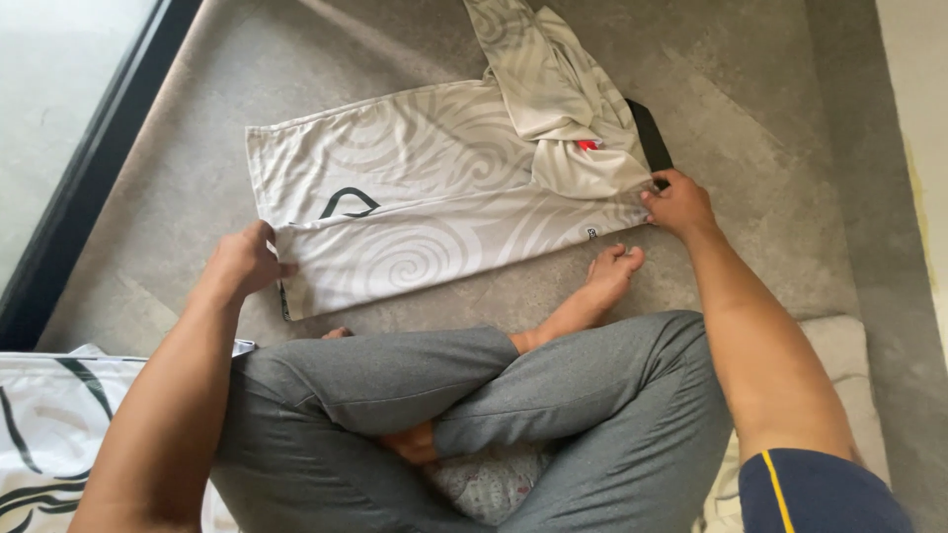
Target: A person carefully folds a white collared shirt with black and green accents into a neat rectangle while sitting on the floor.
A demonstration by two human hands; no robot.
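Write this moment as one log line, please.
scene: person sitting cross-legged on grey floor | left hand: pressing shirt's left end | right hand: pinching right end | white swirl-patterned shirt: flat, partly folded

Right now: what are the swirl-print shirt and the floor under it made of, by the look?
Shirt: thin synthetic knit, probably polyester jersey; slight sheen, drapes limp, holds soft folds under the left hand and right hand. Its black collar looks like a ribbed or plain knit; too small to tell. Floor: matte grey, mottled like concrete or stone-look vinyl; cannot tell which.
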